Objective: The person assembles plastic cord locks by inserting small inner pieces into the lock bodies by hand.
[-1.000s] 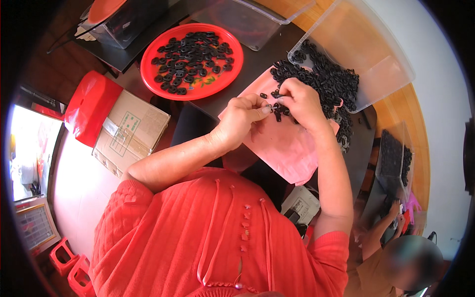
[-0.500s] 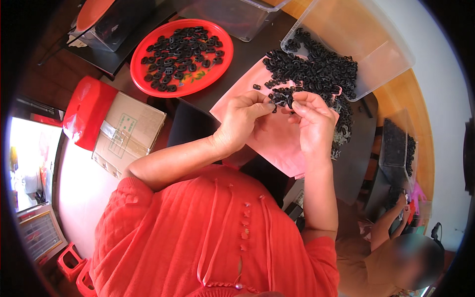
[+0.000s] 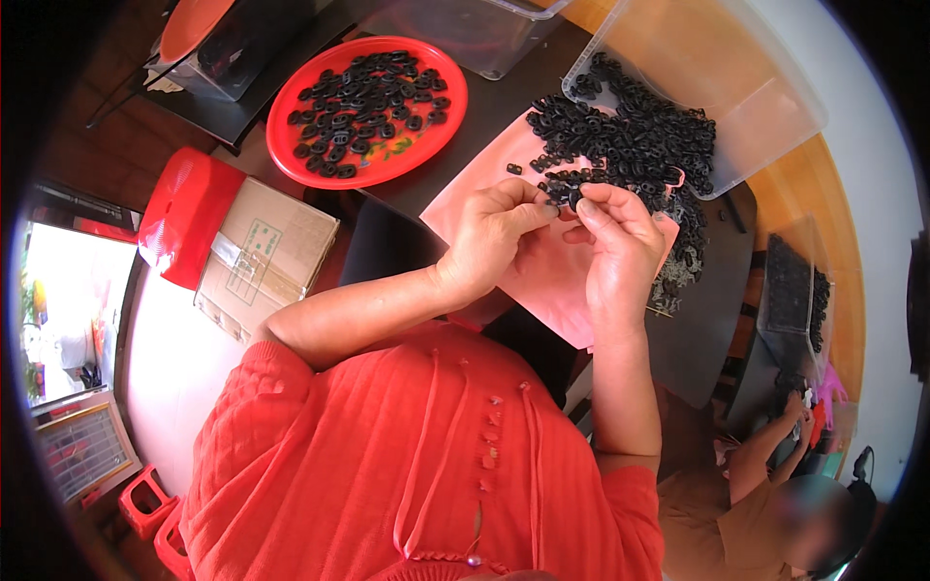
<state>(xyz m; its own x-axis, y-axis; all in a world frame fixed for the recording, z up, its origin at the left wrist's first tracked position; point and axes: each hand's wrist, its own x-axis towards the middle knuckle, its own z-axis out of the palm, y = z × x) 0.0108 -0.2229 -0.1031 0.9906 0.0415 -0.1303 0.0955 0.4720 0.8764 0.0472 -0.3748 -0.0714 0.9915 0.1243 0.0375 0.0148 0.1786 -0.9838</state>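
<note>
My left hand (image 3: 494, 234) and my right hand (image 3: 620, 237) almost meet over a pink cloth (image 3: 557, 300), thumbs and fingertips pinched. Between the right fingertips is a small black plastic piece (image 3: 574, 199). The left thumb and finger also close on a dark bit, mostly hidden by the fingers. Just beyond the hands lies a big heap of small black two-holed pieces (image 3: 620, 140), spilling from a tipped clear plastic bin (image 3: 746, 116). A single black piece (image 3: 514, 168) rests apart on the cloth.
A red plate (image 3: 291, 160) with many black pieces stands at the far left of the dark table (image 3: 693, 334). Left of me are a cardboard box (image 3: 271, 247) and a red container (image 3: 189, 218). At the lower right, another person (image 3: 746, 513) works near a clear bin (image 3: 790, 300).
The whole view has shifted slightly, so the scene sits a little further right. Both hands stay pinched together over the cloth, with only small finger movement.
</note>
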